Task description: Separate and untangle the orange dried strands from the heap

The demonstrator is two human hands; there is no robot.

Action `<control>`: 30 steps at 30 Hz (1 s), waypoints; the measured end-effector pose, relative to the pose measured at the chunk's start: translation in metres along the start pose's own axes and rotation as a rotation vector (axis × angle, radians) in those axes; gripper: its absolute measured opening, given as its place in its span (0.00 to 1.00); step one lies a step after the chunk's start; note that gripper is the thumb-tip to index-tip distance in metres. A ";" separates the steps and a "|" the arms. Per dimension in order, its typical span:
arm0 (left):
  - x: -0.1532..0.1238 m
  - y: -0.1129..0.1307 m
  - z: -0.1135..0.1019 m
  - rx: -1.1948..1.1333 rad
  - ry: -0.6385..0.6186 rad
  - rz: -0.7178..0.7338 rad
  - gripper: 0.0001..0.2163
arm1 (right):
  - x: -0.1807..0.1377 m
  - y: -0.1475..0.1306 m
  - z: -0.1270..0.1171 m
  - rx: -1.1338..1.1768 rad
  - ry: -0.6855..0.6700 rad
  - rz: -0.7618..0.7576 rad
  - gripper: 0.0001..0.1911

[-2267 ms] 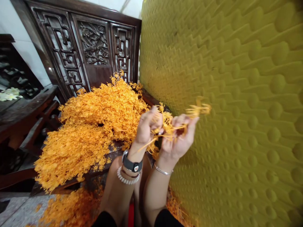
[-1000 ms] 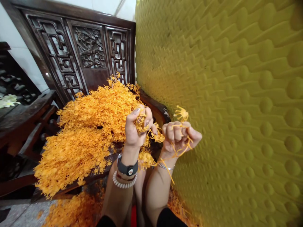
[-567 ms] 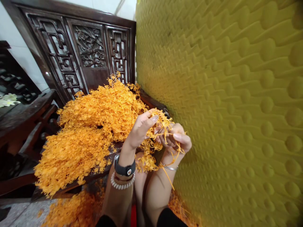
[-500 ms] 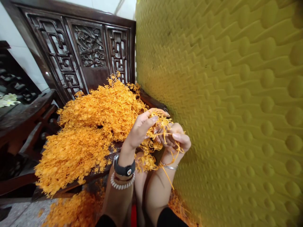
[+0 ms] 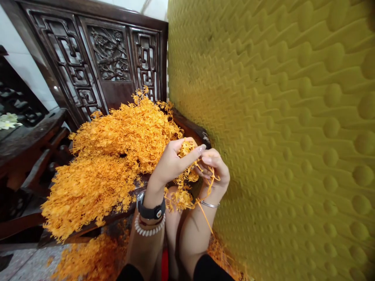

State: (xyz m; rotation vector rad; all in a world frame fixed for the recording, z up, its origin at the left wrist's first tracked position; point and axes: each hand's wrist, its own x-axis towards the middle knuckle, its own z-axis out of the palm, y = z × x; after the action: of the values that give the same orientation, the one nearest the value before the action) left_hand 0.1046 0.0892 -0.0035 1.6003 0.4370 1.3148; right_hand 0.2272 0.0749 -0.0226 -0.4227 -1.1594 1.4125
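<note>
Left hand (image 5: 171, 162): loosely closed on spindly orange plastic-looking sprigs (image 5: 182, 198)
Right hand (image 5: 218, 168): pinching them
Sprigs: trailing below left hand

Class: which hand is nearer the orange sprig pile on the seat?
Left. The left hand is beside the sprig pile; the right hand is farther, toward the yellow embossed sheet.

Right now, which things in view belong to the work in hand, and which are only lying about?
Part of the work:
left hand and right hand, both holding orange strands
orange heap beside them, probably, as it looks alike

Only around:
white flowers
carved wooden panel
yellow embossed sheet
</note>
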 end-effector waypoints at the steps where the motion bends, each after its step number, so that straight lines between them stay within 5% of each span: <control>1: 0.000 -0.001 0.002 -0.040 0.003 -0.008 0.16 | 0.002 0.000 -0.001 0.044 -0.057 -0.043 0.23; 4: 0.002 -0.006 0.009 -0.292 0.017 -0.063 0.17 | 0.010 -0.001 -0.002 0.152 -0.159 -0.186 0.25; 8: 0.006 -0.013 0.006 -0.607 0.122 -0.052 0.18 | 0.016 -0.005 0.001 0.028 0.013 -0.147 0.19; 14: 0.005 -0.016 -0.032 -0.879 0.342 0.176 0.16 | 0.020 -0.001 0.006 -0.101 0.278 -0.222 0.15; 19: -0.003 -0.006 -0.034 -0.636 0.329 0.083 0.11 | 0.021 0.008 0.009 -0.215 0.464 -0.345 0.12; 25: -0.009 0.008 -0.020 -0.361 0.323 -0.042 0.09 | 0.020 0.005 0.019 -0.249 0.364 -0.255 0.19; 28: -0.011 0.003 -0.019 -0.254 0.459 -0.071 0.09 | 0.018 0.003 0.022 -0.178 0.302 -0.241 0.24; 30: -0.010 -0.002 -0.019 -0.137 0.549 -0.044 0.09 | 0.017 0.004 0.024 -0.204 0.307 -0.234 0.17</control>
State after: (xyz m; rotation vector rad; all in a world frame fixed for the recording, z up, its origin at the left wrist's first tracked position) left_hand 0.0848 0.0906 -0.0121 1.0960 0.6921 1.7083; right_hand 0.2014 0.0815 -0.0087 -0.6037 -1.0649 0.9915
